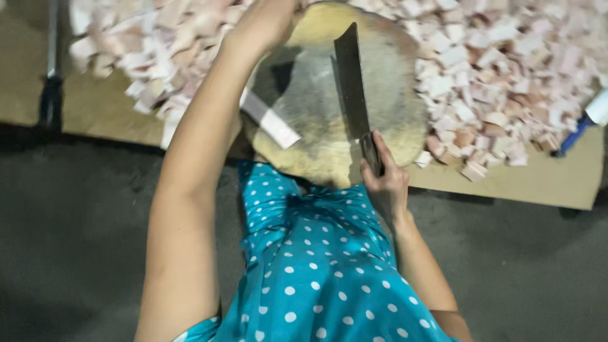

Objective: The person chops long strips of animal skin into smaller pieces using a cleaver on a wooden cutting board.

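Cleaver [352, 82], flat steel; block [392, 95] seemingly wooden

Dark steel cleaver [352, 82] over a tan chopping block [386, 101] worn grey at its centre.
Pale pink and white meat pieces [500, 69] cover brown cardboard [538, 180] on a dark grey floor [76, 209]; the dress [316, 272] is turquoise with white polka dots, and a blue-and-white object [586, 123] lies at right.
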